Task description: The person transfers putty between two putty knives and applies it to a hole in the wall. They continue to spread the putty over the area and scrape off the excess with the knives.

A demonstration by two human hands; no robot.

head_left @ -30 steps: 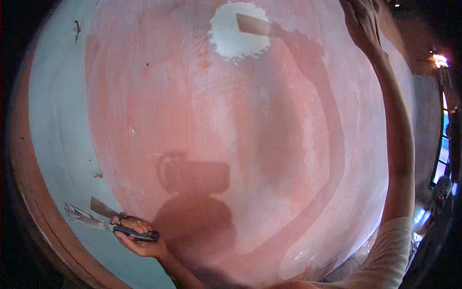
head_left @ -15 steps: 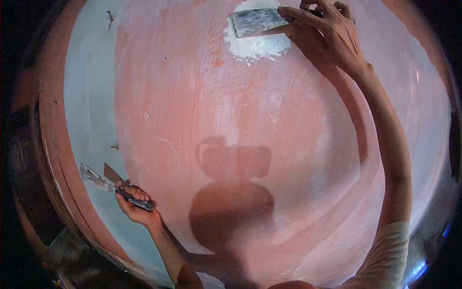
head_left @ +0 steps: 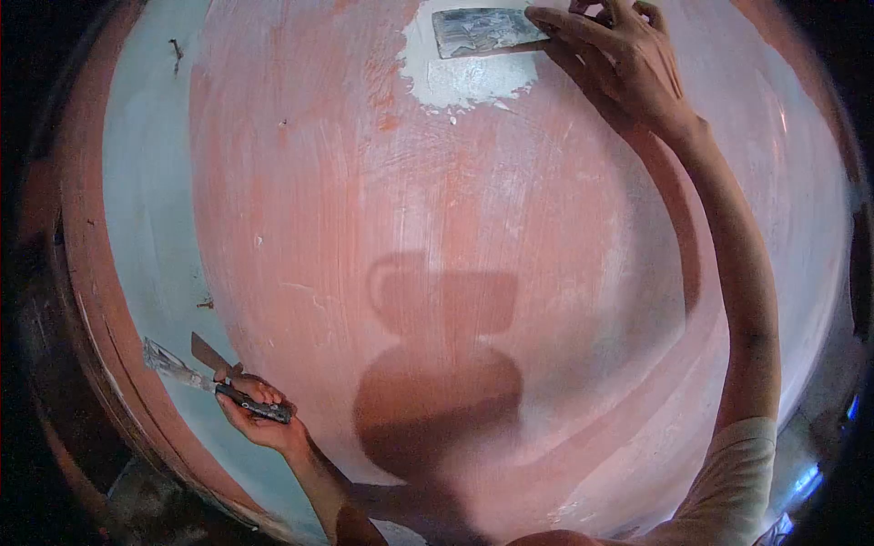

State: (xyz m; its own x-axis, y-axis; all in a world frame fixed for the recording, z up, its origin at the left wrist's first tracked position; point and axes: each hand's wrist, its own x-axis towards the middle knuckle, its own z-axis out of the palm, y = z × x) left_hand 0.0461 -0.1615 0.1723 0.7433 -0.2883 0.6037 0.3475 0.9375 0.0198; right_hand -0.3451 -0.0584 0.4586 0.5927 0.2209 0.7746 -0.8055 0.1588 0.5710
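At the top of the view, my right hand [head_left: 628, 64] grips a wide putty knife [head_left: 482, 33], its blade smeared with white filler. The blade lies against a patch of wet white putty [head_left: 464, 84] on the pink wall [head_left: 428, 200]. Low on the left, my left hand [head_left: 259, 414] is closed around the dark handle of a narrower putty knife [head_left: 182, 367]. That knife's blade points up and left, coated with whitish residue, in front of the pale blue stripe. The right knife's handle is mostly hidden by my fingers.
A pale blue vertical band [head_left: 150, 182] runs down the wall's left side, with a rusty nail or hook [head_left: 176, 55] near its top and another small rusty fixing [head_left: 205, 303] lower. My shadow [head_left: 437, 400] falls across the wall. Dark clutter lies at the lower left.
The wall has shifted left in view. The wide knife sits farther right on the putty patch and slightly higher in the picture. My left hand with the narrower knife is slightly lower in view.
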